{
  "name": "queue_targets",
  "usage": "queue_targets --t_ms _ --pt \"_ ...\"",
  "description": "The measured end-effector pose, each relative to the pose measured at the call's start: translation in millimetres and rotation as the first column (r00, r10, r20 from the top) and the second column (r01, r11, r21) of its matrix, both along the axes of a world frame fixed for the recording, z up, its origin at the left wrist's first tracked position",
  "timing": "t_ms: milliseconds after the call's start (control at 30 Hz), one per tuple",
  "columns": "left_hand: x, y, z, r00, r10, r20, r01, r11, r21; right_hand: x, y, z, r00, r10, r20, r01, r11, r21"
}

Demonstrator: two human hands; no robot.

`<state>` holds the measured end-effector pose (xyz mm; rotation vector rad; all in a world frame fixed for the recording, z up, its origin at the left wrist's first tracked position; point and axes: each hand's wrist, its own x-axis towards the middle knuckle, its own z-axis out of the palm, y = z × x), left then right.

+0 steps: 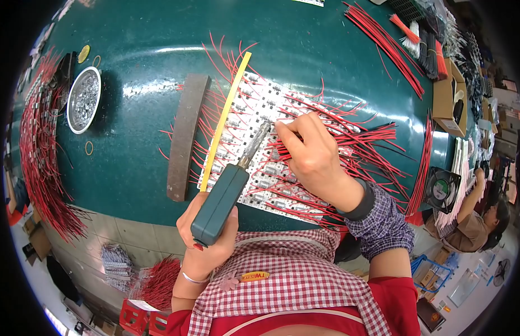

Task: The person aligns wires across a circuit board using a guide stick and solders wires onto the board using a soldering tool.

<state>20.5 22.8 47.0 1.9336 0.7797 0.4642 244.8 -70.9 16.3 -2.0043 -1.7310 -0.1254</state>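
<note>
My left hand is wrapped round the handle of a dark green soldering gun. Its metal barrel slants up and away, with the tip over a white circuit board panel on the table. Right beside the tip, my right hand is closed, thumb and forefinger pinched at the end of what looks like a red wire. Many red wires fan out from the panel to the right, some passing under my right hand. A yellow strip lies along the panel's left edge.
A dark brown bar lies left of the panel on the green table. Further left are a white bowl of small metallic bits and a bundle of wired boards. At right sit loose red wires, a cardboard box and a fan.
</note>
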Motion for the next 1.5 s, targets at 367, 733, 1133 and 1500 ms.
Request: queue_targets --t_ms 367,733,1133,1500 --pt "-19 -9 -18 0.995 0.086 0.042 -0.086 0.996 -0.007 -1 0 1 1.000 -0.001 0.011 0.001 1.000 -0.012" --pt "-11 -11 -8 0.998 0.045 0.042 -0.044 0.999 -0.011 -2 -1 -2 1.000 0.003 0.001 -0.003 1.000 0.015" --pt "-7 -10 -3 1.000 0.007 0.015 -0.007 0.999 -0.052 -2 2 -4 0.997 0.041 0.068 -0.044 0.998 0.034" --pt "-6 -9 -3 0.998 -0.003 0.056 0.003 1.000 0.002 -4 3 -3 0.993 0.061 0.102 -0.065 0.997 0.038"
